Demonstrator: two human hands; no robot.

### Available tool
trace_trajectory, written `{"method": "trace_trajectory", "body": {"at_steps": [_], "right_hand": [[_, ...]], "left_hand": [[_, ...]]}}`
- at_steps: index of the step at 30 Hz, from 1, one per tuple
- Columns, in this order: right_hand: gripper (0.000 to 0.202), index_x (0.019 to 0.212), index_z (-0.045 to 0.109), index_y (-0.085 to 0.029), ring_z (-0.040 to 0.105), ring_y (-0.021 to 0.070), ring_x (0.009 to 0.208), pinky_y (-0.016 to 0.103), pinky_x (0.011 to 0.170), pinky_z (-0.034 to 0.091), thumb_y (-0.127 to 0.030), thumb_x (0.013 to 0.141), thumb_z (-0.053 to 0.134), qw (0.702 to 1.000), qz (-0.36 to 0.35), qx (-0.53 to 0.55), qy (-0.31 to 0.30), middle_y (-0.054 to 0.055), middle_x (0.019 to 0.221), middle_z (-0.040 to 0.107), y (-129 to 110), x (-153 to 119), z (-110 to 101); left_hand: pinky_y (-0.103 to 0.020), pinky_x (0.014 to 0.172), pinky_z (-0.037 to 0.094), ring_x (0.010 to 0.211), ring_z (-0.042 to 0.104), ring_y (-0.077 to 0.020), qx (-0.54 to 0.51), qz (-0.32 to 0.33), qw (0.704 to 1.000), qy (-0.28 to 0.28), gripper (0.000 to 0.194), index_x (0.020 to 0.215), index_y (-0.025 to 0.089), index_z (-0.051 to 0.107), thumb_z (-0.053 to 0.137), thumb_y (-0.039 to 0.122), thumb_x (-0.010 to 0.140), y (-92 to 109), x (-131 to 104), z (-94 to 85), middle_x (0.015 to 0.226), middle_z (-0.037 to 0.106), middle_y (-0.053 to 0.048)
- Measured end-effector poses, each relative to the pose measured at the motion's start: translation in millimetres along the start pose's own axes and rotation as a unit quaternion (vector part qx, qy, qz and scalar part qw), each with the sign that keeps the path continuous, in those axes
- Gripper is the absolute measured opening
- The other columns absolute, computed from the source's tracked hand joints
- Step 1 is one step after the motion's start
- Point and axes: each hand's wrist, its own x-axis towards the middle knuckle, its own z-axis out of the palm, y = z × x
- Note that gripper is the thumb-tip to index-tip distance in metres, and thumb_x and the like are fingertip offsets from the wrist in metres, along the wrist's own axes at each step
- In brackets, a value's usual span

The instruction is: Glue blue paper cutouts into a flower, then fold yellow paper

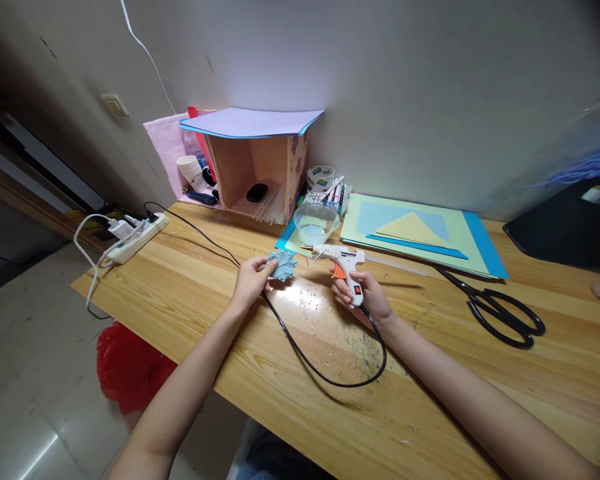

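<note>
Between the thumb and fingers of my left hand (253, 283) is a light blue piece with jagged, layered edges, like a paper flower (283, 266). My right hand (363, 295) is wrapped round the handle of a white hot glue gun (337, 253) with an orange trigger. Its nozzle points left, toward the blue piece, with a small gap between them. A clear glue stick (397, 265) sticks out of its back end. The black cord (325, 377) loops over the table from the handle and passes by my left hand.
Behind the glue gun stands a clear plastic bowl (316, 225). Black-handled scissors (495, 307) and stacked coloured paper (473, 240) lie to the right. An open cardboard box (253, 167) holds the back; a power strip (137, 239) sits at the left edge.
</note>
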Motion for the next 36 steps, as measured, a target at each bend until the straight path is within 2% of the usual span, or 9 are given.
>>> {"method": "trace_trajectory", "body": {"at_steps": [5, 11, 15, 23, 36], "right_hand": [[0.028, 0.091, 0.057, -0.012, 0.033, 0.0090, 0.036, 0.019, 0.033, 0.027, -0.029, 0.080, 0.037, 0.998, 0.034, -0.044, -0.007, -0.004, 0.044, 0.043, 3.8, -0.9, -1.3], [0.028, 0.075, 0.057, -0.013, 0.036, 0.0093, 0.034, 0.021, 0.032, 0.023, -0.032, 0.081, 0.036, 0.994, 0.056, -0.097, -0.019, -0.002, 0.040, 0.045, 5.1, -1.1, -5.1], [0.029, 0.072, 0.056, -0.015, 0.035, 0.0086, 0.033, 0.021, 0.032, 0.020, -0.034, 0.081, 0.036, 0.993, 0.062, -0.100, -0.012, -0.002, 0.040, 0.045, 4.2, -1.0, -5.3], [0.028, 0.077, 0.056, -0.014, 0.035, 0.0082, 0.032, 0.021, 0.034, 0.022, -0.033, 0.080, 0.036, 0.995, 0.054, -0.088, -0.007, -0.002, 0.040, 0.045, 4.1, -0.6, -4.6], [0.025, 0.075, 0.056, -0.015, 0.034, 0.0087, 0.032, 0.021, 0.032, 0.022, -0.033, 0.078, 0.039, 0.994, 0.075, -0.083, 0.007, -0.003, 0.039, 0.044, 0.7, -1.0, 0.6]], "left_hand": [[-0.018, 0.033, 0.027, 0.038, 0.042, -0.0063, 0.001, 0.007, 1.000, 0.001, 0.034, 0.070, 0.010, 0.064, 0.068, 0.043, 0.063, 0.9, 0.4, -0.1, 0.052, 0.057, 0.001], [-0.018, 0.036, 0.033, 0.039, 0.041, -0.0064, 0.029, 0.024, 0.999, -0.013, 0.032, 0.067, 0.012, 0.061, 0.065, 0.044, 0.066, -1.6, 2.0, -1.8, 0.050, 0.052, 0.003], [-0.018, 0.037, 0.033, 0.041, 0.042, -0.0069, 0.033, 0.023, 0.999, -0.026, 0.031, 0.069, 0.012, 0.060, 0.063, 0.043, 0.068, -0.6, 0.5, -1.1, 0.052, 0.053, 0.002], [-0.018, 0.038, 0.034, 0.042, 0.043, -0.0073, 0.037, 0.020, 0.999, -0.028, 0.032, 0.070, 0.012, 0.061, 0.064, 0.044, 0.067, -0.6, -0.2, -0.9, 0.054, 0.054, 0.002], [-0.019, 0.038, 0.031, 0.041, 0.041, -0.0069, 0.034, 0.015, 0.999, -0.034, 0.031, 0.066, 0.012, 0.061, 0.066, 0.043, 0.064, 5.0, -2.7, 1.9, 0.050, 0.051, 0.002]]}}
